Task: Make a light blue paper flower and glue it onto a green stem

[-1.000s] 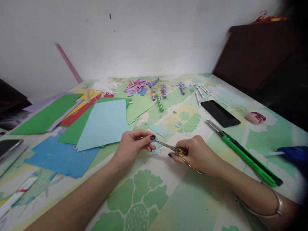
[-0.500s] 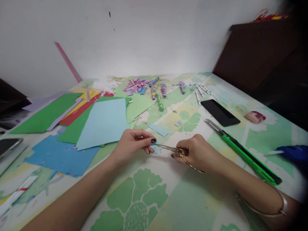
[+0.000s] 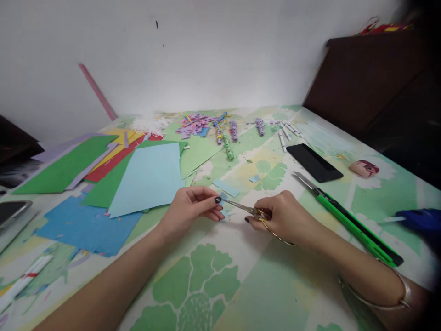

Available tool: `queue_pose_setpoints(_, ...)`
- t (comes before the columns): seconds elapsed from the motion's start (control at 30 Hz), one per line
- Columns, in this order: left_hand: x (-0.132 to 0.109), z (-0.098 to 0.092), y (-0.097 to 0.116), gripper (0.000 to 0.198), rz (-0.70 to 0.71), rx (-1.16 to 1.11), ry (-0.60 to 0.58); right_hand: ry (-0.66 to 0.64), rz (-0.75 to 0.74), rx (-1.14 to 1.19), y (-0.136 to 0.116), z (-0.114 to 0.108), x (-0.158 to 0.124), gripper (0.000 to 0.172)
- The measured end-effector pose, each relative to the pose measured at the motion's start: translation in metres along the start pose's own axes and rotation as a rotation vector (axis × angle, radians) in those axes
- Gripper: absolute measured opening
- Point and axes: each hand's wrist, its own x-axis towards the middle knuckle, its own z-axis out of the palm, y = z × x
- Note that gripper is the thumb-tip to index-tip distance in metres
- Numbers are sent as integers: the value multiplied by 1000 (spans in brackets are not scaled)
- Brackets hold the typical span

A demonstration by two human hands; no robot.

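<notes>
My left hand (image 3: 198, 204) pinches a small piece of light blue paper (image 3: 223, 196) between thumb and fingers. In my right hand (image 3: 280, 214) is a pair of gold-handled scissors (image 3: 243, 208), blades pointing left with their tips at the paper. The blades look nearly closed. Small light blue scraps show just below the tips; whether they are loose or still joined is unclear. Behind the hands lies a light blue paper strip (image 3: 225, 187), with another blue scrap (image 3: 254, 179) to its right.
Left are coloured sheets, a light blue one (image 3: 148, 179) on top, and a phone (image 3: 14, 211). Right lie a green utility knife (image 3: 347, 220) with blade out, a black phone (image 3: 314, 162) and a blue glue gun (image 3: 420, 223). Behind are rolled paper tubes (image 3: 228, 148) and paper strips (image 3: 195, 124).
The scissor tips and the paper piece have shifted slightly up, and the left fingers have changed position a little. Small blue scraps now show below the blades.
</notes>
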Motion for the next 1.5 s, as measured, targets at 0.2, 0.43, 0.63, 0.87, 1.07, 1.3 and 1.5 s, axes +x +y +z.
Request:
queue_pose_setpoints(0.2, -2, 1, 3, 10, 14, 64, 7, -12, 7, -14, 0, 1, -1, 24)
queue_pose_setpoints(0.43, -2, 2, 6, 8, -3, 119, 17, -7, -7, -30, 1, 2, -1, 26)
queue_pose_setpoints(0.63, -1, 2, 4, 9, -21, 65, 16, 7, -23, -21, 1, 2, -1, 25)
queue_pose_setpoints(0.87, 0, 6, -6, 10, -55, -213, 20, 0, 25, 66, -1, 2, 0, 25)
queue_pose_setpoints(1.07, -3, 15, -8, 10, -67, -350, 27, 4, 14, 123, -2, 2, 0, 30)
queue_pose_setpoints(1.3, -5, 20, -10, 12, -68, -361, 62, 59, 2, 140, -4, 9, 0, 32)
queue_pose_setpoints(1.5, -9, 27, -11, 11, -89, -431, 56, 73, 39, 225, -8, 17, -2, 34)
